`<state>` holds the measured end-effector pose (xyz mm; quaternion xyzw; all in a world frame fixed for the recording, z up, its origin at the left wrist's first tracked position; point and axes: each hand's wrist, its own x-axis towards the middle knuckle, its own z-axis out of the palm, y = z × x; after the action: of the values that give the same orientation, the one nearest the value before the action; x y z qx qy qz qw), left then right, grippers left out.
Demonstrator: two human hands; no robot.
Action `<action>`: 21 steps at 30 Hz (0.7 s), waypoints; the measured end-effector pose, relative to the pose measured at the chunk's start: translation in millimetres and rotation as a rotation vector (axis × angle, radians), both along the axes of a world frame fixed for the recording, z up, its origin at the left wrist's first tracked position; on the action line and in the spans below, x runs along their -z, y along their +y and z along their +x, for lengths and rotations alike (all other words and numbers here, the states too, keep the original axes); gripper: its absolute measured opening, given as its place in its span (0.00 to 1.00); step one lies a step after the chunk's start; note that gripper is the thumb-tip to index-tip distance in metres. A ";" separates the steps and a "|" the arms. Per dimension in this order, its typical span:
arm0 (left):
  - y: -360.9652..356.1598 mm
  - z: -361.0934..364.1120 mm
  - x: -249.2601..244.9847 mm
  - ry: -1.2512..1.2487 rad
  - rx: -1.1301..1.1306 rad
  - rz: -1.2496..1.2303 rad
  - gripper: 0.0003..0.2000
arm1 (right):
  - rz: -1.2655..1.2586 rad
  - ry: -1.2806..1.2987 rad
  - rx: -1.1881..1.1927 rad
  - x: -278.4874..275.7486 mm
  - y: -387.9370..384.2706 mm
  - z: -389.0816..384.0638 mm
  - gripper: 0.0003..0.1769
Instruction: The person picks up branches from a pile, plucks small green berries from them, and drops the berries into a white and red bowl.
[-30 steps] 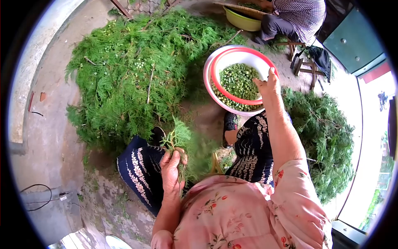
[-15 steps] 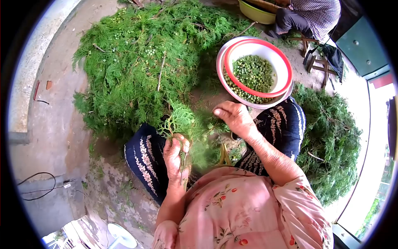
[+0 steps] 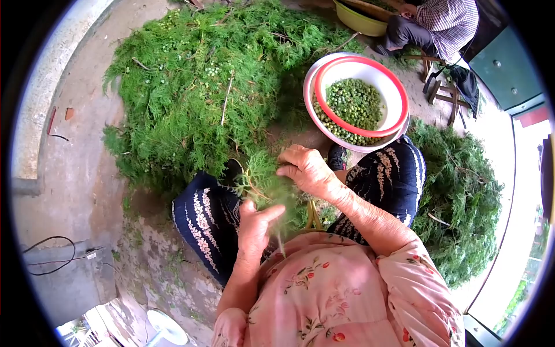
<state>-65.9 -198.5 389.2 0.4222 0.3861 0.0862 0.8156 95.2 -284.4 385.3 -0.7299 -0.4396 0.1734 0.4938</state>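
Observation:
Between my knees, my left hand (image 3: 255, 227) is closed on the stem end of a green sprig (image 3: 265, 175), its index finger pointing right. My right hand (image 3: 306, 168) is beside the sprig's upper right, thumb and fingers curled together; whether anything is between them is too small to tell. Beyond the hands lies a large heap of green branches (image 3: 191, 98). To its right, a white basin with a red rim (image 3: 395, 87), holding small green round cones (image 3: 354, 104), sits tilted in a larger pale basin (image 3: 308, 87) with more cones.
A second branch heap (image 3: 457, 202) lies right of my knee. At the upper right a person (image 3: 439, 26) sits near a yellow-green basin (image 3: 358, 22) with a woven tray; a wooden stool (image 3: 448, 95) stands close by. A cable (image 3: 74, 248) lies at the left.
My right hand has moved left and slightly down, up to the sprig. My left hand has turned and shifted a little right, tilting the sprig. The seated person's hand shows more over the tray.

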 end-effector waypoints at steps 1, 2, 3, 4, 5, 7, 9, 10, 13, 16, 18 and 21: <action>-5.2 4.6 -0.1 0.053 -0.006 0.034 0.15 | 0.008 -0.016 0.001 0.7 -0.5 -0.8 0.12; -7.9 7.2 -0.2 0.105 -0.012 0.068 0.13 | 0.016 -0.033 0.002 1.0 -0.7 -1.1 0.12; -6.6 5.9 -0.3 0.117 0.047 0.086 0.12 | 0.021 -0.037 0.020 0.7 -0.3 -1.2 0.12; -3.8 3.5 -0.3 0.129 0.108 0.104 0.11 | 0.027 -0.041 0.040 0.3 0.3 -1.4 0.11; -1.3 1.9 -0.4 0.141 0.171 0.121 0.10 | 0.032 -0.044 0.061 0.1 0.0 -1.5 0.11; 1.2 -6.5 11.0 -0.024 0.294 0.548 0.05 | 0.111 -0.157 0.237 7.2 2.3 3.1 0.11; 4.2 -12.1 28.7 -0.081 0.221 0.378 0.05 | 0.067 0.074 0.427 -6.6 0.5 19.3 0.05; 4.0 -11.6 29.2 -0.093 0.164 0.287 0.05 | 0.189 0.239 0.418 -4.4 -1.1 27.9 0.05; -4.5 -3.8 19.9 -0.052 -0.023 0.023 0.04 | 0.453 0.794 0.444 -12.6 -14.0 37.5 0.03; -2.7 3.9 10.9 -0.008 -0.115 -0.095 0.06 | 0.614 0.960 0.430 -9.0 -27.9 40.0 0.03; -2.3 4.5 7.9 0.039 -0.176 -0.158 0.06 | 0.619 0.987 0.387 -10.3 -40.7 31.1 0.05; -3.5 6.7 7.1 0.066 -0.221 -0.190 0.05 | 0.397 0.968 0.390 -9.9 -47.6 8.7 0.06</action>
<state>-59.3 -201.9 382.1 0.3009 0.4632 0.1246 0.8243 104.0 -332.1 395.2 -0.5279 -0.0435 0.3081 0.7902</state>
